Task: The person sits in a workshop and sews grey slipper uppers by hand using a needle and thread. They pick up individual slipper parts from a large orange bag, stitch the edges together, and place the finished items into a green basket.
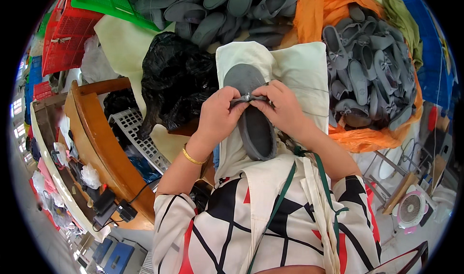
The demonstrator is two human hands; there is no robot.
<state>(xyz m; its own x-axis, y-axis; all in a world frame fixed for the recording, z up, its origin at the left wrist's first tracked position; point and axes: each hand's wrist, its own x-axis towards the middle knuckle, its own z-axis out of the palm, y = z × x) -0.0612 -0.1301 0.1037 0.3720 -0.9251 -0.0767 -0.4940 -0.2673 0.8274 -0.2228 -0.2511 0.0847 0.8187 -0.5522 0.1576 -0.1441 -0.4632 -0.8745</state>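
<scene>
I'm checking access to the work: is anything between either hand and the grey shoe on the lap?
Nothing visible. The left hand and right hand both pinch the dark strip across the grey shoe; the black bag sits to its left, not between.

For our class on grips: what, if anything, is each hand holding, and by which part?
A grey bow, over a grey shoe: the left hand pinches its left end, the right hand its right end.

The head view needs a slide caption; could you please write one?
Left hand and right hand pinch a dark strip over a grey shoe.
</scene>
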